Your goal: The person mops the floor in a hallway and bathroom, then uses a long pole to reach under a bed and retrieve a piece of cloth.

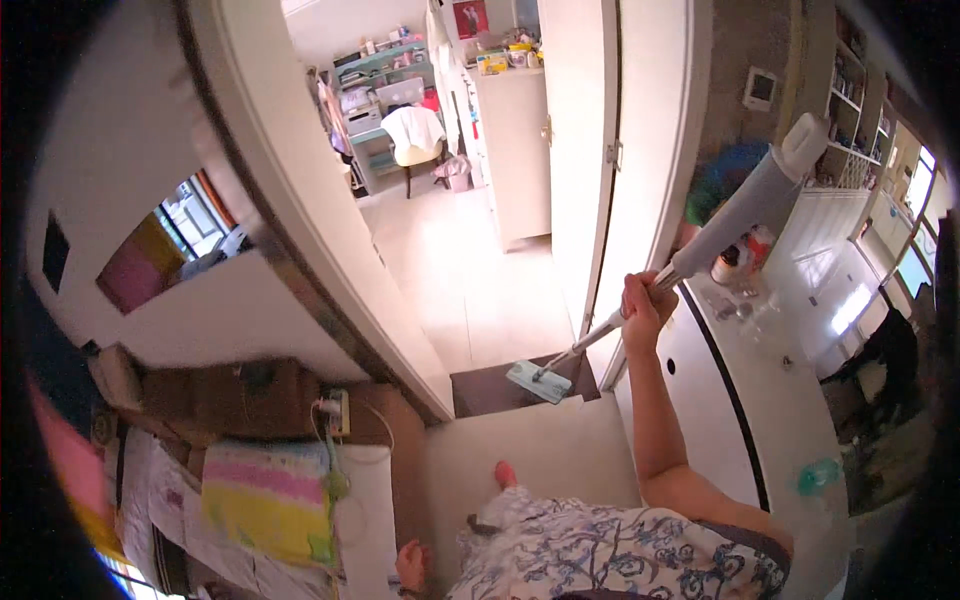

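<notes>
Grey and white, the mop (720, 225) slants across the head view, with its pale green pad (540, 381) on the dark strip (480, 394) in the doorway. The right hand (648, 302) is wrapped tight around the pole, and its far fingers are hidden. The left hand (411, 566) is low down, near the white table (365, 520); its wrist is cut off by the bottom edge, and I cannot tell if the hand is spread or closed. The patterned shirt (620, 550) hides most of the legs, so one foot (506, 474) pokes out. Behind the mop's thick grip, a blue and green thing (738, 162) is partly covered and hard to make out. Clear things on the white counter (800, 400) are blurry. Any words on the yellow packs (492, 64) in the far room are too small to read.
</notes>
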`<state>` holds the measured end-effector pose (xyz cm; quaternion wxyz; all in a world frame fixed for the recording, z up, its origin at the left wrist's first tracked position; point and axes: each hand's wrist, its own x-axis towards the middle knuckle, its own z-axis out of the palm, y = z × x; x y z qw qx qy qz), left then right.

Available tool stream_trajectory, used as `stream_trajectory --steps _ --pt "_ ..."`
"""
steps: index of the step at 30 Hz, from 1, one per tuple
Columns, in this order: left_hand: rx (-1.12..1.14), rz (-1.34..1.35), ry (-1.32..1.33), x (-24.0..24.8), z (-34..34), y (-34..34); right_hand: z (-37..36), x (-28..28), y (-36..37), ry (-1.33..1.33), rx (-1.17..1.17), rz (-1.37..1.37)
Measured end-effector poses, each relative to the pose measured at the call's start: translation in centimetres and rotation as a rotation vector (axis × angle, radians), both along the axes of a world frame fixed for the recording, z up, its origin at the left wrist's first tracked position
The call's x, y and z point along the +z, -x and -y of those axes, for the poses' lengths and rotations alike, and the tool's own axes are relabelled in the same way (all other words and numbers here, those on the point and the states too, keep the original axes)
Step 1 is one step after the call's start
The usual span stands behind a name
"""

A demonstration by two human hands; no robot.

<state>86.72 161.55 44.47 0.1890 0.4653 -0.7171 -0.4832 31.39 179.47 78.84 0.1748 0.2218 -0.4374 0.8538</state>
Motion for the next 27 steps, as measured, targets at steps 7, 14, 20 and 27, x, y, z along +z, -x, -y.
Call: stream_trajectory --steps 7,14,20,27 --pt "-0.333 -0.214 0.092 12.7 21.4 38.5 13.5 0.0 18.7 0.032 -0.065 -0.066" --pt "-0.592 -0.341 -0.139 18.7 30.1 66.0 26.6 -1.1 36.7 -0.009 -0.067 0.034" --pt "-0.12 -0.488 -0.422 14.2 37.2 74.2 42.1 -0.9 53.2 -0.039 0.056 0.089" --pt "0.112 -0.482 -0.472 10.8 48.3 82.7 60.6 -1.7 68.7 -0.049 0.14 0.139"
